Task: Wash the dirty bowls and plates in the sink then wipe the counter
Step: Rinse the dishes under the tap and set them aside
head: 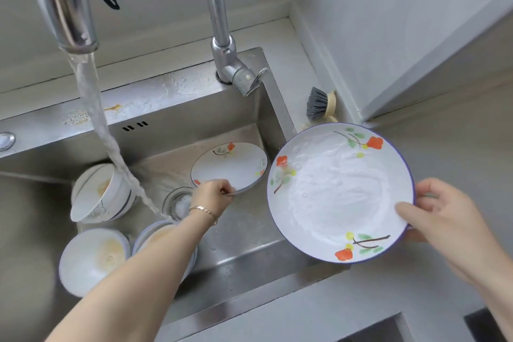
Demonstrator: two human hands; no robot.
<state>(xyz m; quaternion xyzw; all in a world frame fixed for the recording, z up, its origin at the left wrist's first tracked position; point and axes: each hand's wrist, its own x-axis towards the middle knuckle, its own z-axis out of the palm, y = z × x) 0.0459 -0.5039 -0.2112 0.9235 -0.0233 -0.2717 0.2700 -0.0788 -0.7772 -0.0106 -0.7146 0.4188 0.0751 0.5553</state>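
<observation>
My right hand (441, 216) grips the right rim of a soapy white flowered plate (337, 194), held above the sink's right edge. Down in the steel sink (172, 136), my left hand (213, 193) pinches the near rim of a second flowered plate (230, 165) that leans against the right wall. Dirty white bowls lie at the sink's left: a tilted stack (97, 194), one with orange residue (91, 258), and another (155, 236) partly hidden under my left forearm. Water pours from the faucet (66, 8) toward the drain (177, 201).
A grey-bristled dish brush (322, 104) stands on the counter (433, 147) behind the held plate, near the wall corner. The faucet base and lever (238, 72) rise at the sink's back right. A dark opening (383, 333) shows below the front counter edge.
</observation>
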